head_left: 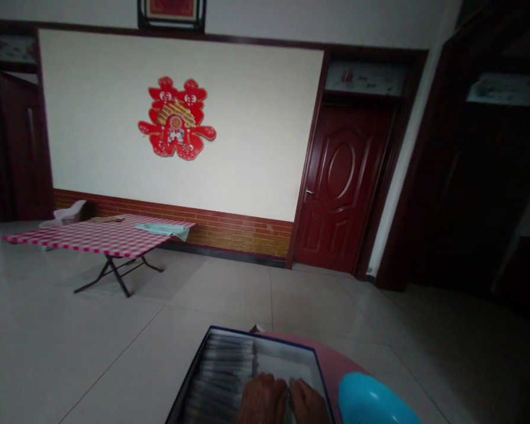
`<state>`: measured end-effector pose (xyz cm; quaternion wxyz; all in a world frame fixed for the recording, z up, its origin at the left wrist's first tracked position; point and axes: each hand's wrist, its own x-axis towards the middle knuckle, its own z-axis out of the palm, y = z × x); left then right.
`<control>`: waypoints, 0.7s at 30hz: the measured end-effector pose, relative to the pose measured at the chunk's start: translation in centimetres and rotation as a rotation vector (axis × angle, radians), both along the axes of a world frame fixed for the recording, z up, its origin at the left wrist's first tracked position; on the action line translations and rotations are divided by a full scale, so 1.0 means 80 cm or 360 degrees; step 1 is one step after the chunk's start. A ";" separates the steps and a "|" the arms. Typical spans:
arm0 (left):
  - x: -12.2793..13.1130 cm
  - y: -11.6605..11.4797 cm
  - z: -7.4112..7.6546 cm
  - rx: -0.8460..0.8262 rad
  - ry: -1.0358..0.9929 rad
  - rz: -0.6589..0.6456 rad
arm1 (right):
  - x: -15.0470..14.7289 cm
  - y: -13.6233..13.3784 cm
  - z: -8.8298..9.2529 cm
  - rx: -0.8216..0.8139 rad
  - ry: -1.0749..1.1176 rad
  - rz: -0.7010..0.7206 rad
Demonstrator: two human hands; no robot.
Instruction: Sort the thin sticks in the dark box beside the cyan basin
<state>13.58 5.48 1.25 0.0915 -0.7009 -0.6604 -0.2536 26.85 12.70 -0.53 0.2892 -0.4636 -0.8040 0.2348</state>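
A shallow dark-edged box (321, 377) lies at the bottom centre, on a pink round surface. Its left part holds several long, dark, thin items (221, 371) in clear wrapping, blurred. White lining shows in the right part. My left hand (262, 399) is over the middle of the box, fingers curled. Close beside it on the right is my right hand (308, 401), its fingers also bent inward. The fingertips of both hands nearly meet, and whatever lies between them is too small or hidden to make out.
A bright blue rounded object (375, 400) sits right of the box on the pink table (335, 356). Farther off at left stands a folding table with a red checked cover (97, 235), a light cloth on it. A red door (340, 182) is at the back.
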 end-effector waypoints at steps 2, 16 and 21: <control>0.001 -0.002 0.006 -0.0042 0.0002 -0.0006 | 0.000 -0.004 0.009 -0.0082 0.0033 0.0002; 0.006 -0.003 0.022 -0.0084 0.0092 -0.0046 | 0.004 0.002 -0.005 0.0131 -0.0063 0.0078; 0.003 -0.005 0.021 -0.0065 0.0116 -0.0044 | 0.003 0.016 -0.032 0.0201 -0.0177 0.0067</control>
